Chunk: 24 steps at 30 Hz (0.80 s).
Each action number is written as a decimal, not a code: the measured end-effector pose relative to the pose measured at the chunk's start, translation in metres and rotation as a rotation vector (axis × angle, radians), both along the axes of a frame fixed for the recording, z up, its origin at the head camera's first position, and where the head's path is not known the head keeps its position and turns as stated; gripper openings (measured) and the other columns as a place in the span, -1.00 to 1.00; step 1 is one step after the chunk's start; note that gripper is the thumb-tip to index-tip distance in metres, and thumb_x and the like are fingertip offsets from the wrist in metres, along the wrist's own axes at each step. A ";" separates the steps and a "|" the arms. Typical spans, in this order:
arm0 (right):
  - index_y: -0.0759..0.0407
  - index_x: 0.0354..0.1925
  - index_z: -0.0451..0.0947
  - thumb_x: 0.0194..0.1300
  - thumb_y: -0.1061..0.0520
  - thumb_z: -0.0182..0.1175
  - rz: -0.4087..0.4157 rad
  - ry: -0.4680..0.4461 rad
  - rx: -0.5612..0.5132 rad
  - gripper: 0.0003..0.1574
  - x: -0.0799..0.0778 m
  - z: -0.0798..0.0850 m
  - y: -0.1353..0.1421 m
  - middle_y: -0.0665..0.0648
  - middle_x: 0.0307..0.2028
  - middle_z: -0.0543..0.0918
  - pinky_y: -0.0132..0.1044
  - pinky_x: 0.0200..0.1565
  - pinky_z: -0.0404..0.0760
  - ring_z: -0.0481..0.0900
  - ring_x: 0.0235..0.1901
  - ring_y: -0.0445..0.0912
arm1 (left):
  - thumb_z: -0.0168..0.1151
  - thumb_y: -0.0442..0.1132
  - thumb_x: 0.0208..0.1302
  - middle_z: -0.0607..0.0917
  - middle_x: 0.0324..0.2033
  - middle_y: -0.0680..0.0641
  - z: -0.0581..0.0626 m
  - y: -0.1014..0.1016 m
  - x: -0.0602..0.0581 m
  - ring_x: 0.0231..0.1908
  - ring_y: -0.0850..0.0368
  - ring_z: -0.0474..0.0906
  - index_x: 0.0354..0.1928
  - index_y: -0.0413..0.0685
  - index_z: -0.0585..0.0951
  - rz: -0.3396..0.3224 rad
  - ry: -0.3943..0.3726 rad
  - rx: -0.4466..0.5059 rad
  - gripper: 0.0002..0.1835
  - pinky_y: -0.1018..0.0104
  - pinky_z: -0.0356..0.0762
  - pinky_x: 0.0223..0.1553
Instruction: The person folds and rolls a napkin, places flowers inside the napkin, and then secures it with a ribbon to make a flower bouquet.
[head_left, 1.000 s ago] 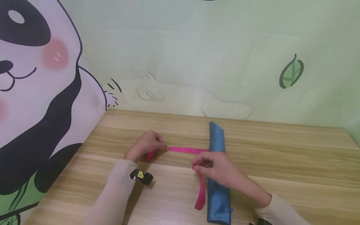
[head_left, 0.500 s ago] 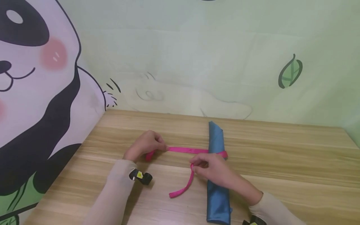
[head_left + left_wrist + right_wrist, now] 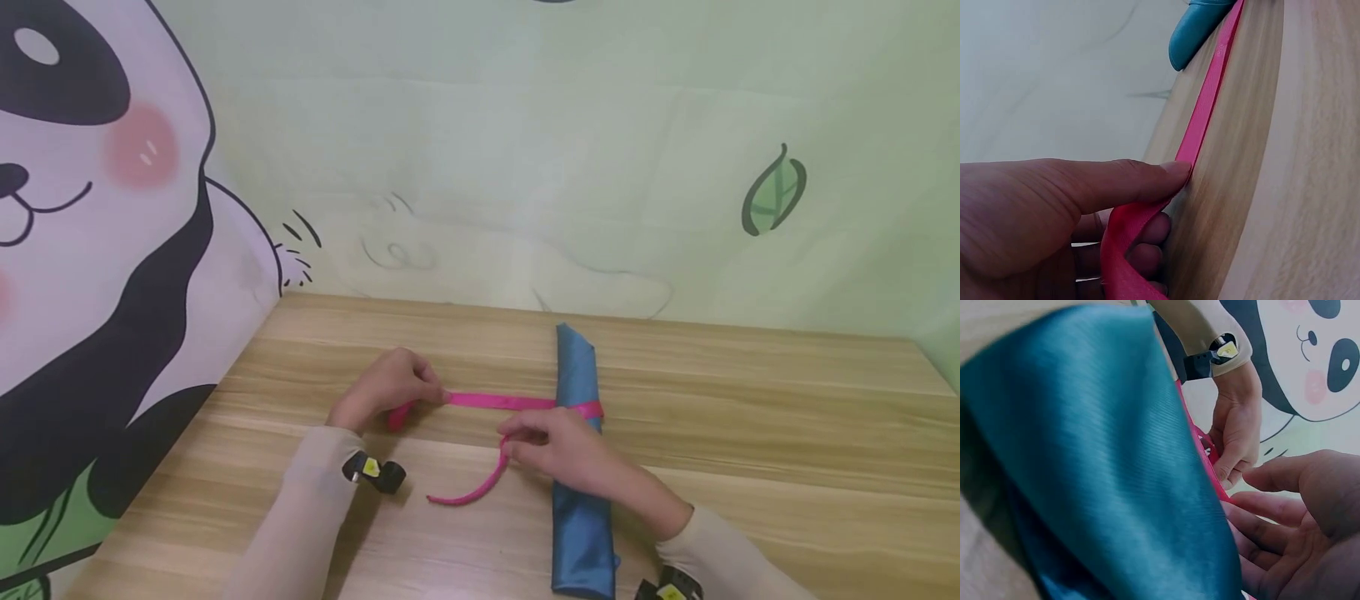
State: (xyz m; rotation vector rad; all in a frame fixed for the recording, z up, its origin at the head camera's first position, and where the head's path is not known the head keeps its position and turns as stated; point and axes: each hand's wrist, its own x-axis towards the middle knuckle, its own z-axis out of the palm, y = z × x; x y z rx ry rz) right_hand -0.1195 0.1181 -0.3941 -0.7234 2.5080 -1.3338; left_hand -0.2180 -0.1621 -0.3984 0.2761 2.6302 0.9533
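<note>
A long flat bundle of shiny blue cloth (image 3: pixel 581 533) lies front to back on the wooden table. Round its middle passes a pink ribbon (image 3: pixel 495 401), one length running straight left across the tabletop. My left hand (image 3: pixel 390 385) pinches that length between thumb and fingers, as the left wrist view shows, and the ribbon's tail (image 3: pixel 1124 250) hangs below the thumb. Over the bundle, my right hand (image 3: pixel 573 446) holds the ribbon's other length at its fingertips; a loose end (image 3: pixel 472 498) curves left from there. The bundle fills much of the right wrist view, hiding part of the ribbon.
The wooden table (image 3: pixel 787 417) reaches back to a pale green wall covering (image 3: pixel 480 150) with a large panda picture (image 3: pixel 161 275) on the left. Each wrist carries a small black camera, the left one (image 3: pixel 375 471) close above the table.
My right hand has shifted slightly left, drawing the ribbon. Its loose end has swung from hanging downward to curving left. More pink shows at the bundle's right edge; my left hand stays in place.
</note>
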 end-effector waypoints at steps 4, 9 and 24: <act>0.29 0.10 0.74 0.46 0.22 0.33 0.019 -0.034 -0.035 -0.70 -0.002 0.004 0.006 0.06 -0.19 0.79 -0.31 -0.20 0.66 0.64 -0.26 -0.11 | 0.58 -0.13 0.21 0.61 -0.58 0.04 0.000 -0.001 0.000 -0.61 0.19 0.42 -0.46 -0.04 0.73 -0.005 0.000 -0.002 -0.78 0.31 0.33 -0.53; 0.33 0.08 0.75 0.48 0.30 0.26 -0.017 -0.080 -0.072 -0.72 -0.007 0.012 0.016 0.09 -0.29 0.79 -0.28 -0.32 0.70 0.67 -0.39 -0.02 | 0.57 -0.13 0.23 0.62 -0.56 0.02 0.002 -0.001 0.001 -0.58 0.16 0.45 -0.44 -0.04 0.74 -0.006 -0.001 0.009 -0.80 0.28 0.37 -0.49; 0.20 0.18 0.71 0.53 0.11 0.29 -0.141 0.013 0.031 -0.65 -0.016 0.048 0.050 0.06 -0.06 0.79 -0.12 -0.08 0.68 0.67 -0.06 0.03 | 0.43 -0.20 0.39 0.52 -0.73 -0.02 0.015 0.001 0.003 -0.79 0.14 0.38 -0.25 -0.06 0.80 -0.013 -0.063 0.128 -0.90 0.33 0.28 -0.68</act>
